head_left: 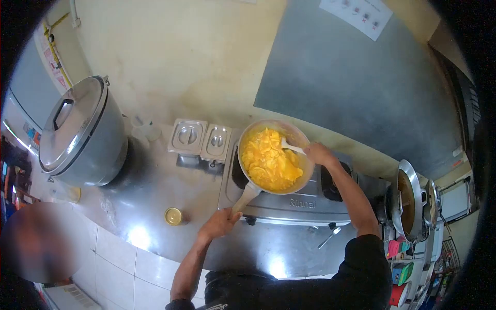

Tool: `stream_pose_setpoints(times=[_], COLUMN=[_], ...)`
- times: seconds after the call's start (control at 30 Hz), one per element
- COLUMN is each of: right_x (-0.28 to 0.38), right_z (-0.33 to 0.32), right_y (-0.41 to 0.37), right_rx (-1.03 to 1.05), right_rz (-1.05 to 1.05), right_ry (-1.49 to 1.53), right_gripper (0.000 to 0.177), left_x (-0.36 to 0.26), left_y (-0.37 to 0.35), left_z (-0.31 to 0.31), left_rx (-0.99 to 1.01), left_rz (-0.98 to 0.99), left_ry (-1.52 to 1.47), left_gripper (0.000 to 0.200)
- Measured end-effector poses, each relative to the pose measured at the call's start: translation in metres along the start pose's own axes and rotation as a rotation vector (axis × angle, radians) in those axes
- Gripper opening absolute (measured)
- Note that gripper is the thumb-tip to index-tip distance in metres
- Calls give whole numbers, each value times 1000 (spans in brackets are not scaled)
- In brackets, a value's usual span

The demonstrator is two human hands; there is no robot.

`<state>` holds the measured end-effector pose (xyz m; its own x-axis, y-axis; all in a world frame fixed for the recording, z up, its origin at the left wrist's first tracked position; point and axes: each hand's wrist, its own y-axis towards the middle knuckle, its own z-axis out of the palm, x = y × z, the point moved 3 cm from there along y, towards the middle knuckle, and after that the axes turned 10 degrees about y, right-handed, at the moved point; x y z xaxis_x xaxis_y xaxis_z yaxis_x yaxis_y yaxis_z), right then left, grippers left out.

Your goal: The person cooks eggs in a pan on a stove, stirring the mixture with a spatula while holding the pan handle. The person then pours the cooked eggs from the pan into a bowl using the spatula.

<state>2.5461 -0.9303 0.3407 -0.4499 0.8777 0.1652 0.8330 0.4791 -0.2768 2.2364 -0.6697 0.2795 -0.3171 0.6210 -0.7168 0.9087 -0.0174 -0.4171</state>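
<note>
My left hand (219, 223) is wrapped round the light-coloured handle of a frying pan (305, 135), which is over the left side of a gas stove (281, 205). Soft yellow scrambled eggs (267, 161) fill much of the pan. In my right hand (319, 153) is the handle of a white spatula (293, 147). Its head dips into the eggs near the pan's upper right, partly hidden by them. The fingers of both hands are closed.
Left of the stove are two lidded steel containers (189, 135) and a small gold-topped can (174, 216). A big lidded pot (88, 134) stands farther left. A fork (329, 237) lies on the steel counter (279, 253). At right is a wok (408, 199). A person (44, 243) is at lower left.
</note>
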Motion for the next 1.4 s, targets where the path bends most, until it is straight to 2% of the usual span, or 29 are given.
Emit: stream_pose_setpoints(times=[0.2,0.27,0.4,0.47,0.5,0.57,0.6,0.67,0.7,0.77,0.8,0.83,1.0,1.13,1.2,1.3,1.4], right_x=[8,8,21,32,30,33,32,38,42,39,28,20,2,8,6,-17,-15], right_z=[3,6,11,14,17,15,9,-11,-19,-35,-32,-29,-23,-48,-55,-39,-26], right_y=[17,10,-42,-69,-81,-106,-114,-136,-143,-147,-142,-131,-81,-91,-99,-101,-107], right_rx=[-26,-108,-214,-238,-240,-414,-413,-335,-332,-282,-387,-395,-291,-159,109,217,253], right_rz=[-138,-250,-327,-333,-324,-426,-422,-221,-217,27,-30,-24,-82,-93,66,-43,-64], right_ry=[152,162,132,-166,-169,-345,-350,-304,-305,-266,-317,-319,-394,-438,-306,-168,-114], right_gripper=[27,27,27,28,28,32,32,27,27,21,16,16,16,20,19,22,24], left_x=[6,5,7,2,0,4,6,4,3,13,16,16,0,7,6,8,13], left_y=[4,3,3,0,-1,1,1,-1,-3,3,8,8,-6,-6,-5,-2,1], left_z=[4,2,3,-1,-3,1,3,1,0,8,10,10,0,6,6,7,9], left_rx=[-49,-52,-41,-55,-76,-71,-74,-91,-109,-142,-184,-185,-159,-221,-235,-227,-229], left_rz=[50,40,-3,16,35,44,39,42,46,111,174,183,93,82,100,94,108], left_ry=[25,27,-6,12,30,-10,-51,-33,-13,10,34,37,12,-16,-11,-2,-7], left_gripper=[51,51,51,51,50,51,51,51,52,50,49,49,53,53,52,50,51])
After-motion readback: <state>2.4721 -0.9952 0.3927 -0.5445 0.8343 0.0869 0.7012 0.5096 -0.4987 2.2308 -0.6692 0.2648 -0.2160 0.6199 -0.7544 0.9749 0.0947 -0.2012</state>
